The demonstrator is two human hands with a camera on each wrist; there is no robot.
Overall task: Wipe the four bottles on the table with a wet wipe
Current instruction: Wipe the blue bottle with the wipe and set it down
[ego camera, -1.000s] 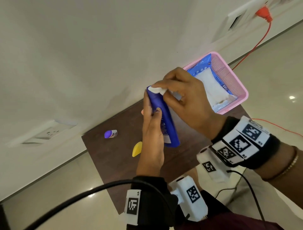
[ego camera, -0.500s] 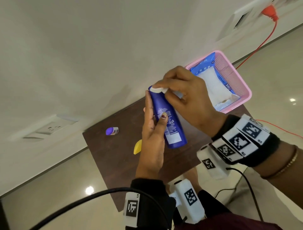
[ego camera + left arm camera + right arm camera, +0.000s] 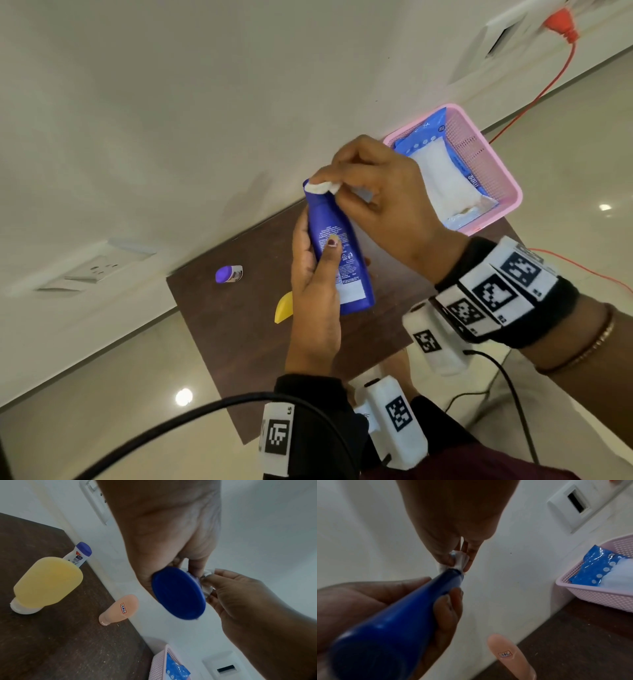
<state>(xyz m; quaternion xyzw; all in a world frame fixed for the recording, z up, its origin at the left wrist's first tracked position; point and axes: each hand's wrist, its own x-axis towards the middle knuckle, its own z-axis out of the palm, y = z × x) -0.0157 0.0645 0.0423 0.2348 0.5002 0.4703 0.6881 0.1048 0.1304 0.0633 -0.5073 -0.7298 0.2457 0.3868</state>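
Observation:
My left hand [image 3: 317,274] grips a blue bottle [image 3: 337,253] above the dark table [image 3: 246,349], its flat base [image 3: 178,593] facing the left wrist camera. My right hand [image 3: 380,198] pinches a white wet wipe [image 3: 322,186] against the bottle's top end; in the right wrist view the wipe [image 3: 458,561] wraps that tip. On the table stand a yellow bottle [image 3: 48,582], a peach bottle [image 3: 120,609] by the wall, and a white bottle with a purple cap [image 3: 80,554].
A pink basket [image 3: 479,150] at the table's far right corner holds a blue wet-wipe pack [image 3: 442,178]. A white wall runs along the table's far edge, with sockets [image 3: 92,270]. An orange cable [image 3: 534,99] trails across the floor at right.
The blue bottle has turned in my left hand, so its printed label now faces up. My right hand keeps the wipe at the bottle's top end.

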